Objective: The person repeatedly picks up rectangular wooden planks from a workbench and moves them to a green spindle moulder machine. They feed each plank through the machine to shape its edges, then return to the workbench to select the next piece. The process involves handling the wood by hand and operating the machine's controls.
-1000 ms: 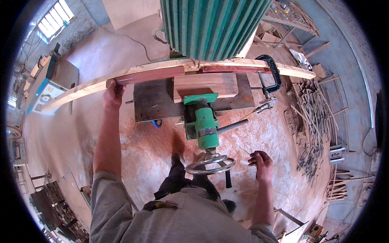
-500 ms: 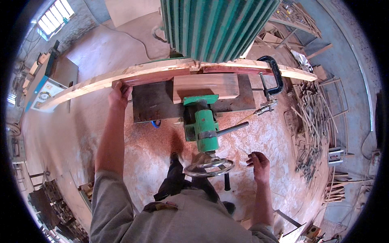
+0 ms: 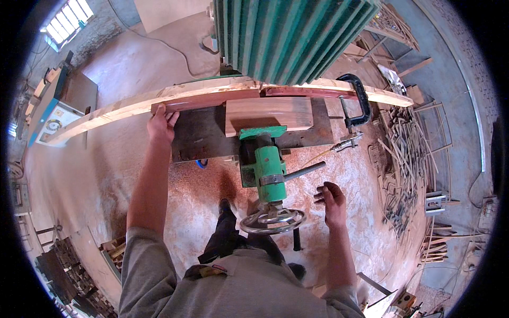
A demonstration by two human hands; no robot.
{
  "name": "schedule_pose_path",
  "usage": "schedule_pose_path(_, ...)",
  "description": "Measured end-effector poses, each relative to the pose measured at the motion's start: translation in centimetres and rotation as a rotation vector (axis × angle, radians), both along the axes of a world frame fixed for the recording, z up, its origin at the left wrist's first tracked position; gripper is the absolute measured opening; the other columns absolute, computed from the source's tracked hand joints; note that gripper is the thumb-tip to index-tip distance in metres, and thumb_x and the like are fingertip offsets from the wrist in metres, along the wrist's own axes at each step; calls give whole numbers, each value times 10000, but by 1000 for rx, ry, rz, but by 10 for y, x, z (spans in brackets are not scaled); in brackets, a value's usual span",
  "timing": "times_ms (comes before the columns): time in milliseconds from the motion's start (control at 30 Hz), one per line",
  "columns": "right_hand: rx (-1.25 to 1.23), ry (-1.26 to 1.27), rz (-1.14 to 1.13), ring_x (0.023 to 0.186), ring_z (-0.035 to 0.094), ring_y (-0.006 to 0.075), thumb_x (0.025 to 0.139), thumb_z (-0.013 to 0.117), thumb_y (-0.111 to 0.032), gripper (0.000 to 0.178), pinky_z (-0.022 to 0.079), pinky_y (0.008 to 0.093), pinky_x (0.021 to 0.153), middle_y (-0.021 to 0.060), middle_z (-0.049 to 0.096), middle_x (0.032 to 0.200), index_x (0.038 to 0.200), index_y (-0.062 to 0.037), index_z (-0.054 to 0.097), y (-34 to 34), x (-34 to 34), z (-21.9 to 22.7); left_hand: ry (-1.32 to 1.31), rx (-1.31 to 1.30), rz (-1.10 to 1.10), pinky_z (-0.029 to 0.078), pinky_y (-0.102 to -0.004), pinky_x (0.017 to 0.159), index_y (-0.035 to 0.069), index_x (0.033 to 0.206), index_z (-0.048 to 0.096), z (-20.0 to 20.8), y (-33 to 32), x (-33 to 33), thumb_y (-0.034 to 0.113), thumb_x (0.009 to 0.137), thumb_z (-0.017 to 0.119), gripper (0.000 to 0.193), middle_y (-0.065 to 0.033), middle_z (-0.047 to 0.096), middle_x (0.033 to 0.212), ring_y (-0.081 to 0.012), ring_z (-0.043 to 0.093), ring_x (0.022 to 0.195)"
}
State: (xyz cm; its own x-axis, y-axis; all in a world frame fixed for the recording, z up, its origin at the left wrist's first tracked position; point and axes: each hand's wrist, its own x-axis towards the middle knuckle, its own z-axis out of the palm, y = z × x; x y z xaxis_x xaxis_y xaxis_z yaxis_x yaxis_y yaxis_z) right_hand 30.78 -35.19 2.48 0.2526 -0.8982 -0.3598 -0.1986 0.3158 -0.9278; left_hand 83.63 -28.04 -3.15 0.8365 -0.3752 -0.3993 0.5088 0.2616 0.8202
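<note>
My left hand [image 3: 162,123] grips the left end of a reddish wooden strip [image 3: 214,99], thumb and fingers closed about it. The strip lies along a long pale wooden beam [image 3: 119,109] and reaches under the green ribbed motor housing [image 3: 294,40]. A thick wood block [image 3: 269,114] is pressed against the strip side by a green clamp with a handwheel [image 3: 273,220]. Another reddish strip [image 3: 313,93] lies further right along the beam. My right hand [image 3: 333,202] hovers right of the handwheel, fingers loosely bent and apart, nothing visible in it.
A black C-clamp [image 3: 361,100] grips the beam's right part. An air nozzle [image 3: 347,142] hangs by the dark machine table [image 3: 199,140]. Sawdust covers the floor around my feet. Scrap wood [image 3: 408,164] is piled at right; a cabinet [image 3: 58,114] stands at left.
The reddish strip has slid right along the beam, my left hand moving with it. My right hand has moved slightly forward and left.
</note>
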Motion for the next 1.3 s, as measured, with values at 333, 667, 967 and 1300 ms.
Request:
schedule_pose_path(333,185,-418,-150,855,602,232,929,474,-404,418,502,356,754,120,594,979,1057,-7,504,-30,55,-15,5,-1,38,555,-386,807,-3,1172,462,8,-16,-21,158,909,543,319,-107,550,1062,-246,578,948)
schedule_pose_path(667,222,-926,72,657,542,210,903,424,-509,457,452,360,629,57,536,671,871,-84,589,-45,118,59,-48,-7,76,572,-352,727,-11,1163,445,12,-16,-31,149,894,565,336,-124,538,1065,-238,588,913)
schedule_pose_path(967,-703,520,1060,753,633,350,895,444,-347,355,501,463,661,186,641,800,824,-51,625,56,275,77,-49,-76,45,544,-323,737,16,1153,460,-6,-20,-21,158,860,585,348,-94,544,1026,-204,581,882)
schedule_pose_path(1300,-1262,496,-63,924,581,226,895,474,-307,347,435,344,860,109,602,1042,1083,-27,554,-183,46,371,-143,-19,-100,512,-307,646,61,1172,478,-8,-14,-18,278,872,600,390,-70,582,1022,-198,611,847)
